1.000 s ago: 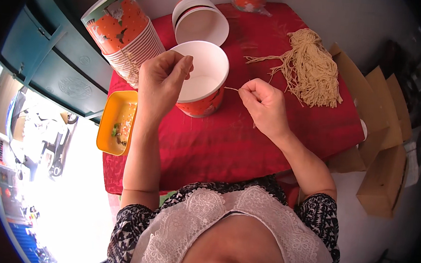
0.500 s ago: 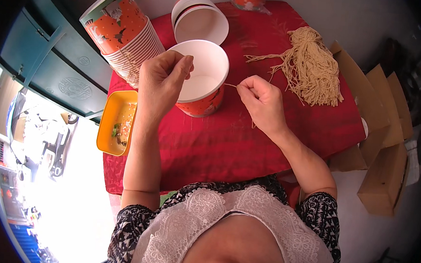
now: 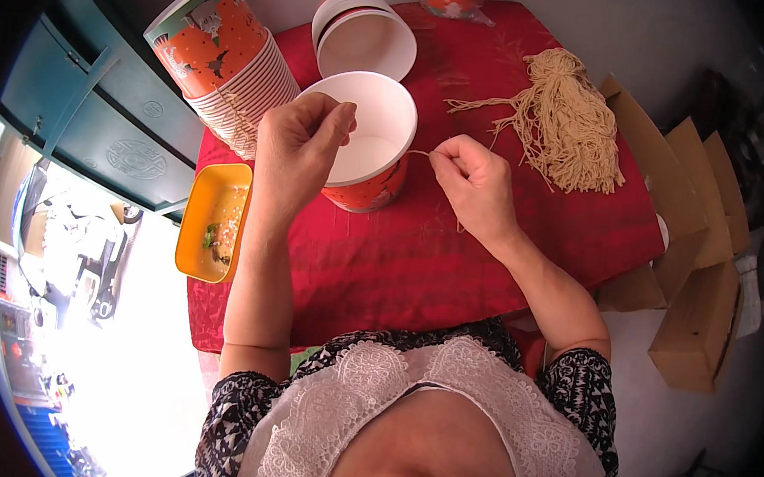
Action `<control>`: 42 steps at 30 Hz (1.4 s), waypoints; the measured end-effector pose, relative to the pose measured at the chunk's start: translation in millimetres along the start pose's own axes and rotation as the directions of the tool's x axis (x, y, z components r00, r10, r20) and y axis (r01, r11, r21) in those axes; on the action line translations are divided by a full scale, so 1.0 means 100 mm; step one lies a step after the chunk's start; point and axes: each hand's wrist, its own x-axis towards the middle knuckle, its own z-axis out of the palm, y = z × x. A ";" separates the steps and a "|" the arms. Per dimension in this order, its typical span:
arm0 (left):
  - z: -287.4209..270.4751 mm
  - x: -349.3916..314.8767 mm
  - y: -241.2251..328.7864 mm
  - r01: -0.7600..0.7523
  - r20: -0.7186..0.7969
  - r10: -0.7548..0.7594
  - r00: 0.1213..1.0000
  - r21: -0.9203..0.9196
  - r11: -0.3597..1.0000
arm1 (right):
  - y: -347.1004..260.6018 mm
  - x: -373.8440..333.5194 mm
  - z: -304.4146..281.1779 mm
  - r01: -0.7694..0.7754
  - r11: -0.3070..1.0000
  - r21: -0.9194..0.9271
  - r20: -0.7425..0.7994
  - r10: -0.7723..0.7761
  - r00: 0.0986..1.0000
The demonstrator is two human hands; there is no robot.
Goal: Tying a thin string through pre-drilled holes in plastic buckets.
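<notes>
Hand L (image 3: 300, 144) curled closed nr tub (image 3: 372, 191), held item unclear | hand R (image 3: 476, 183) closed, pinching string (image 3: 418, 152)

Plain grey wall (image 3: 570, 27) behind a red-covered desk (image 3: 380, 273), pale floor (image 3: 654, 430), some cardboard boxes (image 3: 695, 336) off to the right. Big teal door (image 3: 102, 103) on the left, with super blown-out daylight (image 3: 161, 339) beside it.

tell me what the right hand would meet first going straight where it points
Most likely the open orange-and-white tub: the right hand, pinching a pale cord, points forward and left toward it. Its height is unclear, so it might pass over the rim.
</notes>
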 end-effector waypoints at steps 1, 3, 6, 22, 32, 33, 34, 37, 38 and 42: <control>0.00 0.00 0.00 0.000 0.001 0.000 1.000 0.000 1.000 | -0.02 0.00 -0.02 -0.015 1.000 -0.005 0.002 0.015 1.000; -0.02 -0.02 0.02 0.063 0.019 -0.063 0.998 0.041 0.997 | -0.06 -0.02 -0.02 -0.026 1.000 0.004 0.014 0.026 1.000; 0.00 -0.04 0.03 -0.209 0.095 0.195 0.976 0.177 0.962 | -0.11 -0.06 -0.04 -0.008 0.999 0.040 0.021 0.008 1.000; 0.10 -0.10 0.12 -0.443 0.374 0.353 0.858 0.190 0.876 | -0.30 -0.12 -0.11 0.075 0.988 0.135 0.124 -0.091 0.988; 0.14 -0.10 0.07 -0.467 0.367 0.365 0.855 0.241 0.851 | -0.28 -0.09 -0.05 -0.211 0.906 0.366 0.288 0.106 0.952; 0.15 -0.09 0.07 -0.467 0.368 0.365 0.855 0.240 0.851 | -0.27 -0.08 -0.05 -0.180 0.925 0.336 0.256 0.094 0.962; 0.15 -0.08 0.07 -0.468 0.356 0.373 0.857 0.233 0.852 | -0.27 -0.07 -0.05 -0.148 0.941 0.305 0.225 0.080 0.971; 0.14 -0.05 0.04 -0.443 0.310 0.366 0.877 0.232 0.866 | -0.27 -0.04 -0.07 -0.165 0.959 0.232 0.201 0.118 0.972; 0.13 -0.03 0.02 -0.422 0.279 0.356 0.892 0.232 0.877 | -0.25 -0.03 -0.07 -0.164 0.959 0.232 0.200 0.119 0.973; 0.11 0.00 -0.08 -0.403 0.218 0.356 0.909 0.238 0.884 | -0.11 0.01 -0.03 -0.151 0.982 0.116 0.119 0.137 0.983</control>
